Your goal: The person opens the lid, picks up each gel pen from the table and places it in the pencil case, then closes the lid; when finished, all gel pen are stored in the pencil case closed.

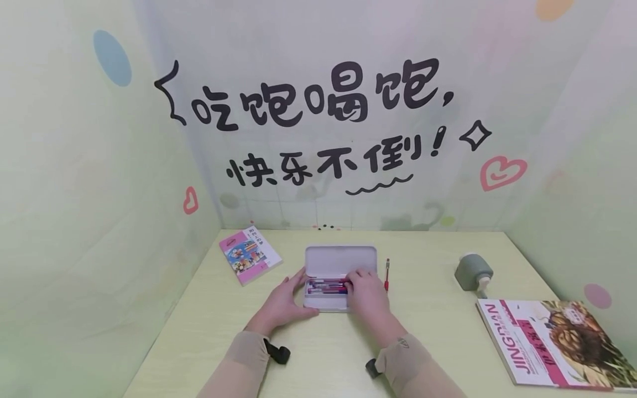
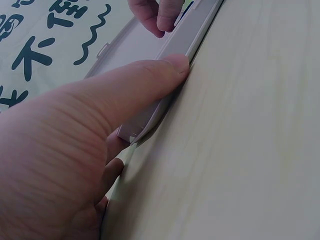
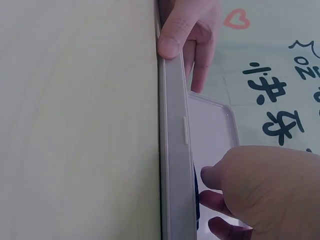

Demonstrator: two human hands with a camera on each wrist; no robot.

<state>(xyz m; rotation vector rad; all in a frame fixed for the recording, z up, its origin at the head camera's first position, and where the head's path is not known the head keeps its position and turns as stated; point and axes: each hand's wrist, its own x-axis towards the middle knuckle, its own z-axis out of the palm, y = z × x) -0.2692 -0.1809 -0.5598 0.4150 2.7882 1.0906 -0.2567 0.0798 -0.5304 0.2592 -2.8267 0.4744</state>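
An open white pencil case (image 1: pixel 325 304) stands on the table, its lid (image 1: pixel 340 261) raised at the back. Several pens (image 1: pixel 325 286) with red, blue and purple parts lie inside. My left hand (image 1: pixel 285 303) holds the case at its left end; in the left wrist view the thumb presses the front wall (image 2: pixel 192 42). My right hand (image 1: pixel 368 293) reaches over the right half, bent fingertips down among the pens. A dark pen (image 3: pixel 197 200) shows beside these fingers in the right wrist view; I cannot tell whether they pinch it.
Just right of the case lies a red pen (image 1: pixel 387 276). A pink and white booklet (image 1: pixel 250 254) is at the back left. On the right are a grey-green bottle (image 1: pixel 471 272) with a pale nozzle and a large magazine (image 1: pixel 557 342). Printed cloth walls (image 1: pixel 318 215) enclose the table.
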